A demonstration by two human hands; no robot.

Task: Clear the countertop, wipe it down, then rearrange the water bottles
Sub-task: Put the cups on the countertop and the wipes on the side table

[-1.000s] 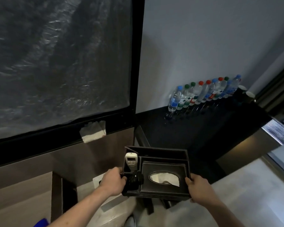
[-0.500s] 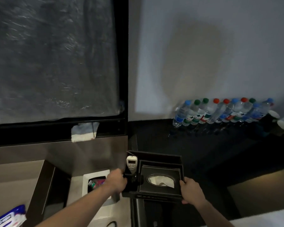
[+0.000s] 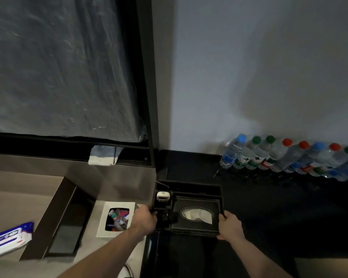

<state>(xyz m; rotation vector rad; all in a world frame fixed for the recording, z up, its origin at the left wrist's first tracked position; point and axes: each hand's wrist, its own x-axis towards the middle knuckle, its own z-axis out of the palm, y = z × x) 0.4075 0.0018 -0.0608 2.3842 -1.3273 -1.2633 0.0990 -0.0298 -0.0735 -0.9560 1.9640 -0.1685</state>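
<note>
Far left, a wipes pack (image 3: 8,238) lay on the lower wood surface; blue and white wrapper w/ print, but you couldn't have read any of it at this res. Next over, a white-rimmed bin (image 3: 117,218) sat below w/ colourful trash inside. Above it a cloth (image 3: 103,155) hung off the dark ledge under the plastic-covered pane.

Your left hand (image 3: 145,218) gripped the left end of the black organizer tray (image 3: 189,209), fingers curled round its edge; your right hand (image 3: 230,224) gripped the right front corner the same way. The tray sat at the left front corner of the black countertop (image 3: 259,207), carrying a white remote (image 3: 162,196) upright in its slot and a tissue box w/ a tissue poking out (whether it was lifted or resting, can't tell).

So, judging by that, you were on step one: clearing the countertop. Next move would call for a level two-handed carry off to the side so the remote doesn't tip, then fetching a cloth or wipe.

At right, the water bottles (image 3: 285,159) stood in a row vs. the wall, caps blue, green and red. Labels showed colour bands only, no legible brand.
</note>
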